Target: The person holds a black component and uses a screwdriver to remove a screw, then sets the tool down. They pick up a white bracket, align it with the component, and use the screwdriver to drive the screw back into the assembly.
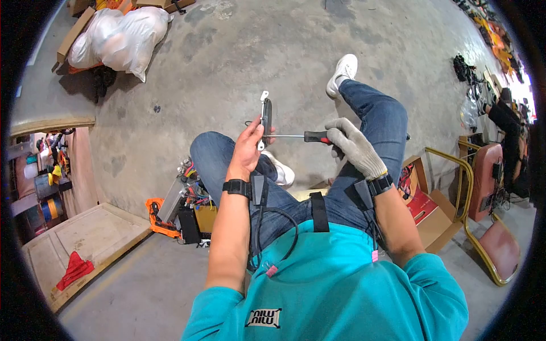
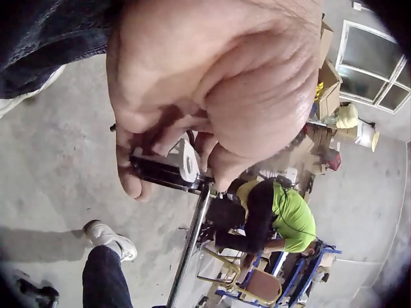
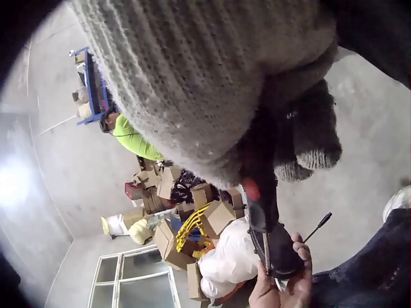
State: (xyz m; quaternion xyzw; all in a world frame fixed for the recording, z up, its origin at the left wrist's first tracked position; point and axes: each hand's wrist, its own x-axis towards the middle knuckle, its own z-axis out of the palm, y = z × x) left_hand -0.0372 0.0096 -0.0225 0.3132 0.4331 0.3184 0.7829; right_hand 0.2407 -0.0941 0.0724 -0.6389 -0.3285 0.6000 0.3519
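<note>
The bare left hand (image 1: 248,149) grips a flat dark part (image 1: 268,120) with a white metal bracket (image 1: 264,96) along its side. In a grey knitted glove, the right hand (image 1: 354,146) holds a screwdriver by its black and red handle (image 1: 314,136). The screwdriver's shaft (image 1: 287,136) runs level to the bracket, its tip at the left fingers. In the left wrist view the shaft (image 2: 191,247) meets the part (image 2: 160,172) beside the thumb. A thin black rod (image 3: 319,226) sticks out from the part in the right wrist view; the glove hides much of the handle.
Both knees are bent below the hands. Tools and cables (image 1: 190,190) lie by the left leg, an opened cardboard box (image 1: 435,219) and a gold-framed chair (image 1: 497,250) at the right. White plastic bags (image 1: 122,40) stand at upper left. Farther off, a person in a yellow-green top (image 2: 294,215) bends over.
</note>
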